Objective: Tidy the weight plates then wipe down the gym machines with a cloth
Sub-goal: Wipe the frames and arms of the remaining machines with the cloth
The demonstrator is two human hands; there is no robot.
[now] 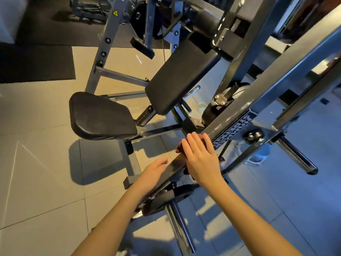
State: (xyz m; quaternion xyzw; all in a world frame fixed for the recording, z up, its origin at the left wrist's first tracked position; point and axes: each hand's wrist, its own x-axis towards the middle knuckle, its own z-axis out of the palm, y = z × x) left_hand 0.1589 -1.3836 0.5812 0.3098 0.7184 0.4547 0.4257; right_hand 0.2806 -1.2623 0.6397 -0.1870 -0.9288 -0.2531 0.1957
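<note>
The left hand [154,171] rested with loose fingers against the smooth grey metal bar [227,126]. The right hand [200,159] pressed a soft dark red cloth [179,147] onto that bar, fingers straight. Farther off sat a rounded, padded black seat [99,115].

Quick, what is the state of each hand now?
Left hand: open, touching the grey metal machine arm.
Right hand: open, pressing the dark red cloth flat on that arm.

A gym — padded seat [99,115], steel machine frame [276,85], chrome plate peg [295,156].
</note>
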